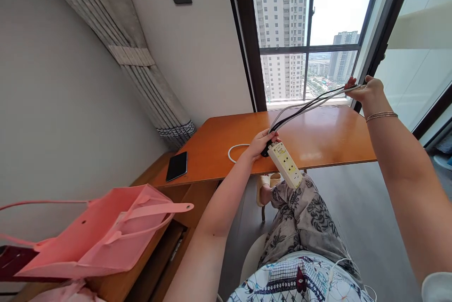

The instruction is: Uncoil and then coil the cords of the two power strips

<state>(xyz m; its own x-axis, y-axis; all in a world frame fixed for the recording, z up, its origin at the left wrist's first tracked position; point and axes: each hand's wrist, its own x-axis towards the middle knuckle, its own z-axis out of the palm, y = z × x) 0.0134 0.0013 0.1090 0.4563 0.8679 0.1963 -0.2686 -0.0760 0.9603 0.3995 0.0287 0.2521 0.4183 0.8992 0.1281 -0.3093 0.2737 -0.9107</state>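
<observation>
My left hand (pixel 262 144) is closed around a bunch of cables near one end of a white power strip (pixel 285 164). The strip hangs tilted past the table's front edge, over my lap, with its yellow-marked sockets facing up. Black and white cables (pixel 308 105) run in a loose bundle from my left hand up to the right. My right hand (pixel 369 89) is raised by the window and grips the far part of the bundle, holding it stretched above the table. A loop of white cable (pixel 233 151) lies on the table beside my left wrist. A black piece shows under my left fingers.
The orange-brown wooden table (pixel 328 137) spans the front below the window (pixel 310 49). A black phone (pixel 177 166) lies at its left end. A pink bag (pixel 106 231) stands on the wooden unit at left. A gathered curtain (pixel 137 62) hangs behind.
</observation>
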